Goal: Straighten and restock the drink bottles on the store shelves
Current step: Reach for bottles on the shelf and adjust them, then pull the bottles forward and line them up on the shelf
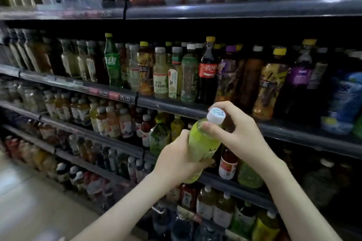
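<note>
My left hand [176, 164] grips the green bottle [203, 143] low, fingers curled round it; my right hand [235, 133] pinches its neck. It leans toward 1 o'clock, off the shelf [293, 133]. Pushed in crooked, it could topple the red-labelled bottle [227, 164] at 4 o'clock.

C100 on pale bottle [160, 76], 05.00 on shelf price tags [119, 97], 碧 on green bottle [112, 60]

held bottle [202, 143] in left hand [176, 160] / right hand [237, 133]: lime-green, white cap [216, 115] w/ pale blue print. above right hand: cola bottle [207, 76] dark, red label, yellow top. up-left of left hand: green bottle [112, 64], yellow top. shelf edge [176, 106] grey.
</note>
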Tool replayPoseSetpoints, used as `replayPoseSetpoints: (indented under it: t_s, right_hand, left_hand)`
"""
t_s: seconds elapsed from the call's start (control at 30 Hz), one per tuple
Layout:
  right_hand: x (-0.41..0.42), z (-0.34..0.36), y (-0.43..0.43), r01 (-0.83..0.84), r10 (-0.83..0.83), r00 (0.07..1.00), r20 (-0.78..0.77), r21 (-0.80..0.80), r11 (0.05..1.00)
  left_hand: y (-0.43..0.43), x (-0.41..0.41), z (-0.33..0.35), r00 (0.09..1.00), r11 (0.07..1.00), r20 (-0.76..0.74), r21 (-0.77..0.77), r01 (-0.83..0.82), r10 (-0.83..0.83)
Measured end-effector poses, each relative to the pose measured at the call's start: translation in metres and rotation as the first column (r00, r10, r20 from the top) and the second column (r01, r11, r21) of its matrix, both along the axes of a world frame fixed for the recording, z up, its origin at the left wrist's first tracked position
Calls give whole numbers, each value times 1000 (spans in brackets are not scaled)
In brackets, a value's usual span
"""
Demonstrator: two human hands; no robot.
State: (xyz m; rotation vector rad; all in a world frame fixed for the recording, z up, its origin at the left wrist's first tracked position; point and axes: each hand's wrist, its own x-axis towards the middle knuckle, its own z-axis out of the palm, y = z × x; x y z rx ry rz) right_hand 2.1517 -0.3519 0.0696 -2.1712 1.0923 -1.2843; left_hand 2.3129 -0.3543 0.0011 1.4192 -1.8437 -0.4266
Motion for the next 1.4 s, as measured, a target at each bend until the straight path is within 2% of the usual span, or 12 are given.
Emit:
replayPoseSetpoints:
  t_s: [0.13, 0.23, 0.33, 0.47, 0.6, 0.7, 0.8, 0.93, 1.03, 1.17, 1.27, 1.4]
  right_hand:
    - [20, -48, -9, 43, 3, 981, -194, 229, 973]
    - [41, -119, -19, 115, 12, 956, -293, 411, 904]
    - [67, -220, -28, 234, 36, 906, -422, 569, 788]
    - [99, -397, -20, 376, 102, 842, -530, 711, 595]
    - [110, -580, -5, 510, 149, 772, -617, 743, 434]
    - [118, -713, 5, 557, 194, 712, -674, 712, 427]
    - [125, -829, 16, 569, 195, 737, -648, 749, 340]
    - [121, -939, 38, 616, 116, 728, -676, 718, 323]
    - [125, -970, 46, 619, 82, 744, -663, 730, 291]
    - [134, -935, 37, 655, 206, 688, -696, 717, 239]
    - [139, -850, 10, 654, 186, 681, -708, 703, 281]
    - [145, -677, -38, 603, 1, 736, -677, 656, 454]
  left_hand:
    - [-2, 21, -67, 997, 975, 57, 221, 37, -50]
    - [-8, 45, -142, 988, 917, 74, 386, 99, -138]
    - [-15, 76, -227, 958, 827, 32, 513, 229, -285]
    - [-15, 122, -360, 913, 702, 182, 698, 141, -364]
    - [-3, 147, -513, 902, 577, 190, 813, 76, -387]
    - [8, 150, -620, 904, 516, 187, 855, 43, -384]
    - [24, 148, -722, 918, 483, 180, 875, 14, -354]
    - [39, 147, -812, 928, 447, 175, 895, -10, -330]
    - [43, 148, -836, 933, 437, 182, 899, -30, -310]
    - [37, 148, -806, 939, 449, 184, 893, -36, -290]
    - [13, 143, -735, 944, 507, 173, 862, -7, -281]
    - [-38, 129, -595, 963, 612, 163, 791, 3, -217]
